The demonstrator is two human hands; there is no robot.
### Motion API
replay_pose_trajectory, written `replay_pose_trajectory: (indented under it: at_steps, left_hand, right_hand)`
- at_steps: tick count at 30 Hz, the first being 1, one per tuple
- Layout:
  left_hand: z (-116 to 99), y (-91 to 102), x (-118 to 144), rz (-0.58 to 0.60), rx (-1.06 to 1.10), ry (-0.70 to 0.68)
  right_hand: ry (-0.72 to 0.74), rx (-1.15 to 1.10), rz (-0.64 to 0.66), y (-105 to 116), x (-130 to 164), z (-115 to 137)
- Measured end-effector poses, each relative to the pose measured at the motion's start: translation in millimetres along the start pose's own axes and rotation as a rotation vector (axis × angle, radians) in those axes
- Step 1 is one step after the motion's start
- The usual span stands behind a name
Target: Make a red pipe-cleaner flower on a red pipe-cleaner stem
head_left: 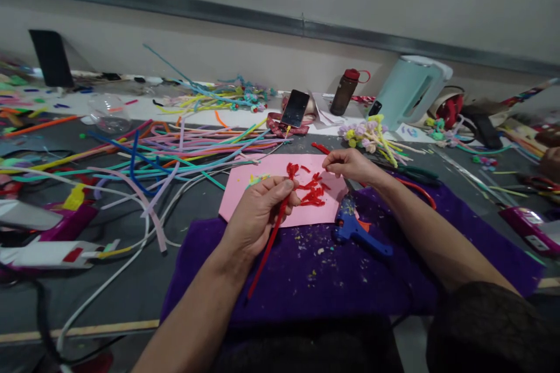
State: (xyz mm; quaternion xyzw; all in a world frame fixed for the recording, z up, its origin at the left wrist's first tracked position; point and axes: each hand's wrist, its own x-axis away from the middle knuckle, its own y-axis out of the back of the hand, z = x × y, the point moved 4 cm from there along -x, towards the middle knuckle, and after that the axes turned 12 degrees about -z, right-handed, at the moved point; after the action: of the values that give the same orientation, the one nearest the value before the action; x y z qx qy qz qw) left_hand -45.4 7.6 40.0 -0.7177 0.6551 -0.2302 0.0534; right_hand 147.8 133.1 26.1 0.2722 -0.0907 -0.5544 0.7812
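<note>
My left hand is closed round a long red pipe cleaner, whose tip carries a small red tuft. Its lower end points down toward me. To the right, my right hand is raised with thumb and fingers pinched together; whatever lies between them is too small to make out. Beneath both hands is a pink sheet, with several short red pieces scattered on it. A blue glue gun rests at the sheet's right edge, its nozzle end toward my right wrist.
A purple cloth covers the near table. Many coloured pipe cleaners spread at the left. Behind stand a phone, a brown bottle and a mint-green jug. Dark-handled pliers lie right, and purple-and-white devices left.
</note>
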Motion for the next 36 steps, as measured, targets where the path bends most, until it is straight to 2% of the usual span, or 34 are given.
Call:
replay_pose_trajectory:
  at_steps: [4,11,24,27,32,36]
  left_hand:
    - [0.4,-0.8,-1.1,0.0,-0.004,0.008]
    - [3.2,-2.0,-3.6,0.011,-0.055,-0.006]
    - [9.2,-2.9,-7.5,0.003,-0.075,0.031]
    - [11.7,-4.3,-8.0,0.015,-0.064,0.051]
    - [18.0,-4.9,-11.3,0.023,-0.062,0.077]
    - [24.7,-2.9,-15.7,0.007,-0.092,0.074]
  right_hand:
    - [-0.105,-0.148,0.027,-1.1,2.6,-4.0]
    - [-0.197,-0.41,0.053,-8.6,8.4,1.4]
    - [-0.247,-0.44,0.042,-9.3,9.3,-1.3]
    - [-0.236,-0.449,0.075,-10.4,10.1,1.3]
    - [-0.209,-0.419,0.085,-11.9,13.1,10.4]
    - [-0.19,-0.433,0.099,-18.0,21.3,27.2]
